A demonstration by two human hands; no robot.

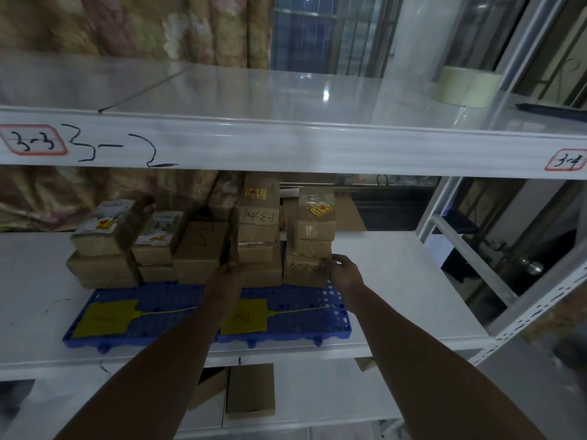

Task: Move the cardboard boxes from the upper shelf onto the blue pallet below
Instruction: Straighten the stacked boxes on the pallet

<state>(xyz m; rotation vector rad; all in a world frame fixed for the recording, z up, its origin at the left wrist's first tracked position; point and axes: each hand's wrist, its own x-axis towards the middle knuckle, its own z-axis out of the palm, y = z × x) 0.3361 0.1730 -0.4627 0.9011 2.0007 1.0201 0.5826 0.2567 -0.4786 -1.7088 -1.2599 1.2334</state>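
Both forearms are stretched forward into the middle bay of the rack. Seen from the back, the left hand point(226, 276) is set against the front left corner of the centre stack point(259, 236). Its fingers are hidden, so its grip can't be told. At the other side, the right hand point(344, 272) is curled round the right front corner of the bottom box point(303, 274) in the right-hand stack. That box is held, and smaller boxes are piled on top of it.

The cardboard boxes point(104, 246) are packed in several stacks along the rear half of the blue pallet point(336, 315). Two yellow tags point(108, 319) are laid flat on its front half. The pallet is carried by the white middle shelf point(397, 281).

Above, the upper shelf point(286, 90) is glossy white, with a tape roll point(467, 87) and a dark pen point(552, 109) at its far right. Its front lip is marked 3-3, 3-2, 3-4. A floral curtain point(127, 23) and a barred window point(330, 30) are seen behind.

Bare shelf is left on both sides of the pallet — more on the right, up to the perforated upright point(533, 315). Headroom over the stacks is capped by the upper shelf's lip.
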